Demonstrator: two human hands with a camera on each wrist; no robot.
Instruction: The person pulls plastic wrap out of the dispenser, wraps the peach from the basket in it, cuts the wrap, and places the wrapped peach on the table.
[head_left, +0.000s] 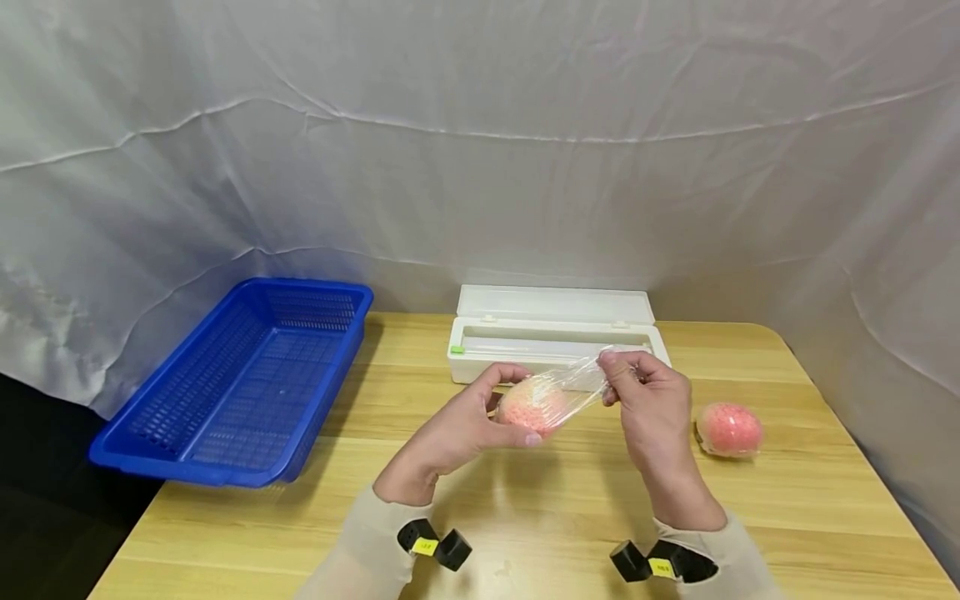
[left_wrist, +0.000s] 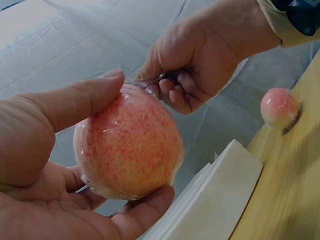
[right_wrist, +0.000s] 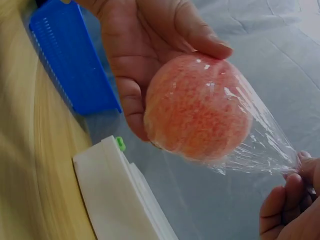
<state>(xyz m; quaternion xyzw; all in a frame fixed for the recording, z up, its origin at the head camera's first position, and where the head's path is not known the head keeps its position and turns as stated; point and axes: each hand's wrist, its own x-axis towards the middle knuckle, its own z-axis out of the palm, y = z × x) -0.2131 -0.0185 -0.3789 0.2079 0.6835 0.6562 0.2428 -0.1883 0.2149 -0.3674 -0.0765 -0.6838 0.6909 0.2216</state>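
Observation:
My left hand (head_left: 465, 421) grips a pink and pale-yellow peach (left_wrist: 132, 145) between its thumb and fingers, raised above the table. Clear plastic wrap (right_wrist: 267, 145) lies tight over the peach and draws out to one side in a twisted tail. My right hand (head_left: 651, 404) pinches the gathered end of that wrap, pulled away to the right of the fruit. A second peach (head_left: 730, 430), glossy with wrap, sits on the table to the right of my right hand.
Behind the hands stands a white plastic-wrap box (head_left: 468, 367), its lid raised and a roll inside; a green piece (head_left: 457, 350) sits at its left end. A blue basket (head_left: 300, 433) stands at the left edge of the wooden table (head_left: 570, 533). Grey cloth (head_left: 525, 208) hangs behind.

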